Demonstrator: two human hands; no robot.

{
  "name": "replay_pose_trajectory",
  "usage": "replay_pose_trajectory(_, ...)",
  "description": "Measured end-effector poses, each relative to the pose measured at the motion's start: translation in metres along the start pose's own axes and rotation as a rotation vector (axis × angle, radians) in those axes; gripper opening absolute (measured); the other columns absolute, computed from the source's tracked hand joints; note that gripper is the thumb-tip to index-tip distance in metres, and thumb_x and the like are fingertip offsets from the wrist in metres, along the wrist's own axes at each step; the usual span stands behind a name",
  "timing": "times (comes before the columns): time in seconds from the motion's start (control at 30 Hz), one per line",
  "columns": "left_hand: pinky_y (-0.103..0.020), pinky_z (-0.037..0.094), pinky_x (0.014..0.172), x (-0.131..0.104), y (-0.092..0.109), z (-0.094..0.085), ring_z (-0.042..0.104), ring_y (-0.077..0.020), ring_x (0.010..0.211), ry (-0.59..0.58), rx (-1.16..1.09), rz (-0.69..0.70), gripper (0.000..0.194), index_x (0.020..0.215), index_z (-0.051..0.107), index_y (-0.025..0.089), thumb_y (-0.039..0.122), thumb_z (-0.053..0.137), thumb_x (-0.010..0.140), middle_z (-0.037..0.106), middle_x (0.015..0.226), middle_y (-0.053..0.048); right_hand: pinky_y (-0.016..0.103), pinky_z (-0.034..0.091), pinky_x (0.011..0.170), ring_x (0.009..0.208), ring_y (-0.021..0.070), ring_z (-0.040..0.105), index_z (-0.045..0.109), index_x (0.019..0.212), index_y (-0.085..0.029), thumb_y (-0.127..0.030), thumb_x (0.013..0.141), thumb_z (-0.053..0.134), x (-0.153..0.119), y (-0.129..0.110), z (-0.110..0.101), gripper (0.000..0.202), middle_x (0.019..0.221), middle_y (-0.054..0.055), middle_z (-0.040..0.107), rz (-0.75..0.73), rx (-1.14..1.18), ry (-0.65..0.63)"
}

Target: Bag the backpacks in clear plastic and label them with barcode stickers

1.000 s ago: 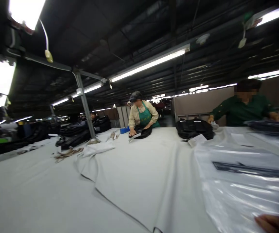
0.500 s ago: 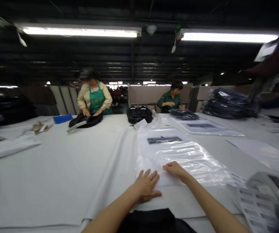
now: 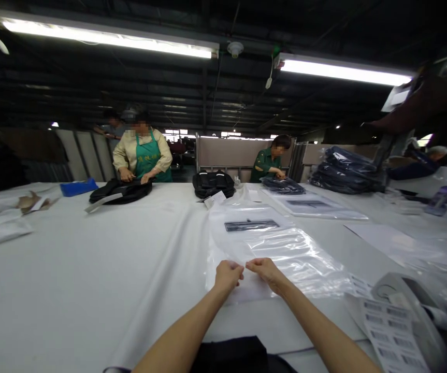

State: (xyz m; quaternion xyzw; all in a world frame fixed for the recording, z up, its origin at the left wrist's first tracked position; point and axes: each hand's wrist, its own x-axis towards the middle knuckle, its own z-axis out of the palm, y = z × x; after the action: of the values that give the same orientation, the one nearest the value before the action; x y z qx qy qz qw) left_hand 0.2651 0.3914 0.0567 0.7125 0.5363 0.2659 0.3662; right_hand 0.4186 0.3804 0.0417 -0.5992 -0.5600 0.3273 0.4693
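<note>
Item: clear plastic bag (image 3: 270,248), flat on the white table (image 3: 71,269), near centre. My left hand (image 3: 228,273), flat half a second ago, and right hand (image 3: 264,269) now both pinch its near edge; opening underway, I judge.

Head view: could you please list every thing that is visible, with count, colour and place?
clear plastic bag: one on top of a stack, transparent, flat before both hands
white cloth-covered table: one, white, fills the foreground
black folded garment: one, black, far left, under a co-worker's hands
black bag: one, black, far middle
blue box: one, blue, far left
sheets of barcode labels: white, near right
stack of dark bagged garments: one, dark blue, far right
co-workers: two, at the table's far side
left hand: pinching the bag's near edge
right hand: pinching the same edge
</note>
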Motion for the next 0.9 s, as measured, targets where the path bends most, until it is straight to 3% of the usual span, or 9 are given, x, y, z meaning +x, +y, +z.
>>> replay_pose_trajectory(0.17,-0.022,0.043,0.05,-0.01,-0.014,0.0,0.055,-0.0111,0.048,0.003,-0.006,-0.088,0.028,0.067,0.061,0.011,0.025,0.047,0.088,0.062,0.06,-0.002,0.027,0.035,0.058,0.056,0.0146,0.05,0.054,0.062,-0.019,-0.052,0.079,0.043,0.02,-0.011,-0.005,0.039,0.057,0.0,0.054,-0.159,-0.136,0.281)
replay_pose_trajectory(0.27,-0.026,0.045,0.055,-0.022,-0.013,-0.014,0.06,-0.0179,0.059,0.026,0.036,-0.117,0.019,0.079,0.063,0.01,0.028,0.058,0.079,0.065,0.068,-0.008,0.027,0.033,0.06,0.057,0.0153,0.047,0.052,0.068,-0.021,-0.05,0.083,0.041,0.028,-0.029,-0.011,0.035,0.057,-0.001,0.051,-0.264,-0.234,0.408)
replay_pose_trajectory(0.4,-0.04,0.04,0.086,-0.034,0.01,-0.041,0.049,-0.0331,0.107,0.323,0.205,0.038,0.089,0.134,0.032,0.017,0.048,0.073,0.063,0.051,0.119,-0.016,0.026,0.032,0.061,0.06,0.0146,0.045,0.053,0.073,-0.021,-0.046,0.087,0.041,0.025,-0.05,-0.001,0.03,0.063,0.0,0.054,-0.427,-0.34,0.366)
replay_pose_trajectory(0.47,-0.047,0.033,0.092,-0.032,0.025,-0.049,0.041,-0.0361,0.113,0.482,0.396,0.195,0.096,0.14,0.02,0.027,0.049,0.073,0.063,0.041,0.127,-0.014,0.025,0.034,0.063,0.064,0.0145,0.047,0.055,0.076,-0.021,-0.044,0.088,0.04,0.021,-0.059,0.007,0.03,0.07,0.001,0.057,-0.497,-0.382,0.323)
replay_pose_trajectory(0.53,-0.047,0.034,0.091,-0.025,0.035,-0.053,0.043,-0.0343,0.11,0.505,0.491,0.246,0.076,0.135,0.032,0.029,0.039,0.07,0.07,0.043,0.121,-0.012,0.025,0.036,0.065,0.066,0.0147,0.049,0.056,0.079,-0.021,-0.043,0.09,0.038,0.017,-0.064,0.013,0.031,0.073,0.002,0.058,-0.546,-0.424,0.298)
replay_pose_trajectory(0.63,-0.042,0.04,0.084,-0.008,0.036,-0.061,0.05,-0.0298,0.101,0.445,0.363,0.153,0.024,0.108,0.058,0.02,0.027,0.049,0.087,0.049,0.105,-0.012,0.026,0.039,0.07,0.075,0.0167,0.053,0.057,0.096,-0.021,-0.047,0.084,0.052,0.013,-0.065,0.009,0.03,0.084,0.004,0.06,-0.616,-0.53,0.227)
replay_pose_trajectory(0.73,-0.041,0.04,0.084,0.004,0.024,-0.076,0.05,-0.0297,0.104,0.47,0.167,0.123,0.024,0.089,0.062,0.018,0.03,0.041,0.092,0.049,0.103,-0.011,0.025,0.04,0.071,0.089,0.0188,0.055,0.053,0.112,-0.026,-0.038,0.077,0.065,0.01,-0.053,-0.016,0.038,0.103,0.004,0.058,-0.593,-0.78,0.194)
replay_pose_trajectory(0.83,-0.036,0.042,0.083,0.012,0.005,-0.095,0.053,-0.0247,0.1,0.474,-0.111,0.062,0.02,0.083,0.061,0.017,0.032,0.049,0.09,0.052,0.097,-0.007,0.026,0.038,0.068,0.087,0.0191,0.056,0.06,0.093,-0.022,-0.017,0.085,0.05,0.006,-0.031,-0.056,0.013,0.094,0.007,0.059,-0.432,-0.883,0.311)
replay_pose_trajectory(0.9,-0.032,0.047,0.074,0.016,-0.007,-0.106,0.057,-0.018,0.083,0.446,-0.347,-0.03,0.019,0.083,0.059,0.014,0.031,0.052,0.09,0.055,0.086,-0.004,0.028,0.037,0.067,0.082,0.0201,0.056,0.059,0.076,-0.019,-0.013,0.085,0.046,0.002,-0.016,-0.083,0.017,0.08,0.007,0.059,-0.322,-0.857,0.385)
